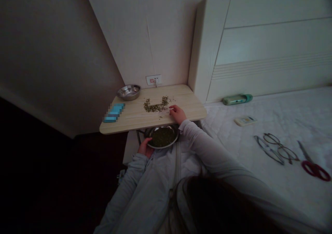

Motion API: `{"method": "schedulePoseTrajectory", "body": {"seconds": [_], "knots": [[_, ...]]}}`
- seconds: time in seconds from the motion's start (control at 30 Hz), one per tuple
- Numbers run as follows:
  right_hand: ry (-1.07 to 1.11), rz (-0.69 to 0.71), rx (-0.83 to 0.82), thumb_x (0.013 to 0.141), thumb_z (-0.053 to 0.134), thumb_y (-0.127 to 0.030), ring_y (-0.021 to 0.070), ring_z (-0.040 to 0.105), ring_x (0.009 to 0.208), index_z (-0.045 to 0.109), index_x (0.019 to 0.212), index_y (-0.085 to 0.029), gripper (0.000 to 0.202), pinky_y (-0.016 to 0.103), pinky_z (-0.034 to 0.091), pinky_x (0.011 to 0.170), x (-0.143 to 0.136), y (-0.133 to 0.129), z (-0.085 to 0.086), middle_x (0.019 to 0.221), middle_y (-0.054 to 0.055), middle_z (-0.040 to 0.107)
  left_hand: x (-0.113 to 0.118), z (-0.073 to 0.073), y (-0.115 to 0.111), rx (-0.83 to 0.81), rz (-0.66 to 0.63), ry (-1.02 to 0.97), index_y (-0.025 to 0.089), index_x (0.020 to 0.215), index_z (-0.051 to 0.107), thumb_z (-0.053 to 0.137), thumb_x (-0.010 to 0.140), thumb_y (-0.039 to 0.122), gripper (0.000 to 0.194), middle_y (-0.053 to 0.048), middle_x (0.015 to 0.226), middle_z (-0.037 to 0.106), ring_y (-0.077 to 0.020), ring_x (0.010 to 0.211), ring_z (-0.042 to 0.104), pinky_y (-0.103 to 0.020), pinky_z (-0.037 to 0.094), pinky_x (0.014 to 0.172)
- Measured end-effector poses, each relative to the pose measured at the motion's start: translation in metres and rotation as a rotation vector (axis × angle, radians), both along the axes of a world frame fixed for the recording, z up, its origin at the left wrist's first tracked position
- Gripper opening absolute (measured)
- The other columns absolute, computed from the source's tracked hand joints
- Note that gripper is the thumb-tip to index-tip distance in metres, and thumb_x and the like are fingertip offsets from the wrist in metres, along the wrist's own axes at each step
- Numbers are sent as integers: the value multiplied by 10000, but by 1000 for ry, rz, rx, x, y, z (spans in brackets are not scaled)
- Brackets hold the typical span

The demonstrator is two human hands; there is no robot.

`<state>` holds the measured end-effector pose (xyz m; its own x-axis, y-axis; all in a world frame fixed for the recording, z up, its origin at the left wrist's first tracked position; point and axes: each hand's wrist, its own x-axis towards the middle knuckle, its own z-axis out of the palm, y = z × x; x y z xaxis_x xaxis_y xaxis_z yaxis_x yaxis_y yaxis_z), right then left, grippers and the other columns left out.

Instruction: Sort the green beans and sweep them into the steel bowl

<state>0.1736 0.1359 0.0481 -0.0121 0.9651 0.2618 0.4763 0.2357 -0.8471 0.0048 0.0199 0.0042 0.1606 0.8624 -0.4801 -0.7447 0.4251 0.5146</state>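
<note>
My left hand grips the near-left rim of a metal bowl at my lap, just below the table's front edge. Many small green, bean-like grains fill its bottom. More small greenish-brown grains lie scattered in a rough U on the light wooden table. At the right end of this spread, my right hand hovers at or on the tabletop. Its fingers are bent, with thumb and forefinger slightly apart and nothing visible between them.
A second metal bowl stands at the table's back left, behind a blurred blue object. A wall socket holds a plug. On the bed lie a green case, a pale remote-like device, eyeglasses and red-handled scissors.
</note>
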Motion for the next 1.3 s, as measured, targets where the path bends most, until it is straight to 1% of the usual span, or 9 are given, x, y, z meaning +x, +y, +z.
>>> {"method": "schedulePoseTrajectory", "body": {"seconds": [0.17, 0.3, 0.43, 0.6, 0.77, 0.93, 1.13, 1.3], "knots": [[-34, 7, 8, 655, 389, -257, 80, 461, 558, 506, 865, -185, 251, 221, 358, 588, 0, -1, 0, 572, -34, 528, 0, 0, 0, 0, 37, 35, 117, 785, 579, 428, 612, 108, 231, -47, 752, 645, -196, 868, 534, -324, 411, 787], [-37, 21, 11, 651, 396, -256, 81, 469, 569, 509, 856, -184, 245, 221, 357, 593, 0, -1, 0, 571, -35, 528, -1, -1, 0, 3, 7, 21, 108, 788, 580, 426, 621, 120, 227, -50, 735, 646, -196, 865, 536, -326, 410, 787], [-38, 27, 17, 647, 399, -259, 80, 465, 560, 513, 838, -188, 234, 218, 350, 573, 0, -1, -1, 564, -40, 529, -2, -3, 2, -13, 17, 32, 108, 801, 577, 422, 623, 110, 236, -46, 702, 647, -195, 858, 539, -328, 409, 789], [-10, 24, 8, 641, 398, -255, 76, 455, 532, 513, 831, -188, 231, 214, 347, 557, 0, 0, -2, 548, -44, 525, -2, -4, 2, -4, 12, 5, 103, 834, 570, 415, 627, 111, 258, -51, 733, 646, -194, 864, 536, -323, 411, 786], [9, 38, 16, 633, 405, -252, 81, 470, 551, 516, 821, -186, 228, 215, 352, 570, 1, -2, -1, 547, -42, 521, -3, -6, 2, -40, -1, 12, 92, 849, 566, 417, 627, 120, 269, -61, 719, 645, -198, 863, 537, -325, 423, 768], [10, 41, 9, 628, 404, -248, 82, 465, 540, 518, 823, -188, 233, 217, 352, 563, 0, -3, 0, 539, -44, 519, -2, -4, 2, -26, 20, 34, 95, 833, 571, 431, 619, 115, 257, -59, 730, 645, -196, 860, 538, -315, 424, 769], [-6, 34, 16, 628, 404, -252, 79, 459, 531, 521, 831, -189, 242, 213, 348, 550, 0, -4, -1, 550, -44, 519, -1, -3, 1, -12, 18, 8, 106, 826, 571, 421, 624, 112, 252, -49, 726, 646, -194, 887, 525, -323, 404, 799], [-16, 25, 14, 632, 406, -257, 81, 464, 549, 525, 832, -188, 244, 214, 349, 560, 1, -5, 2, 556, -39, 526, 0, 1, 0, -28, 3, 26, 117, 799, 580, 418, 627, 120, 236, -50, 727, 645, -198, 887, 525, -321, 407, 793]]}}
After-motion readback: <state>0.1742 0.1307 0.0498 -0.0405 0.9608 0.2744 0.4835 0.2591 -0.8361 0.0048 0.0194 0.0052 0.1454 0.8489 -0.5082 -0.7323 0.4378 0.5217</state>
